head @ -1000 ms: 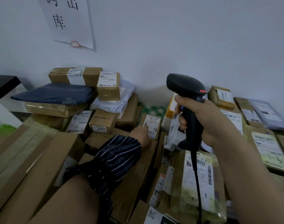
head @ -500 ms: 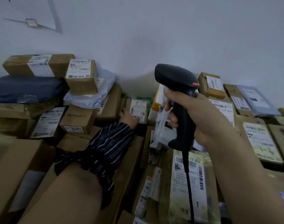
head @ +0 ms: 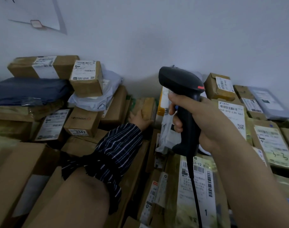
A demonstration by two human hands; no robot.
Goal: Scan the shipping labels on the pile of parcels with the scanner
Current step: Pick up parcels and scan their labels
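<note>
Scanner (head: 181,81) up, clamped in the right hand (head: 211,122), fingers (head: 176,124) wrapped round its handle, nose towards the wall (head: 157,38). Left hand (head: 138,119) is on a small taped parcel (head: 148,106) at the back of the pile (head: 84,122); gripping or just touching, I can't tell. No label shows on it, so best turn it label-up, hold steady, then square the beam across the barcode.

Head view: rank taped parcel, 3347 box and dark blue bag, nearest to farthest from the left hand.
1. taped parcel, in the left hand's grip, centre.
2. 3347 box, to its left.
3. dark blue bag, far left.
</note>
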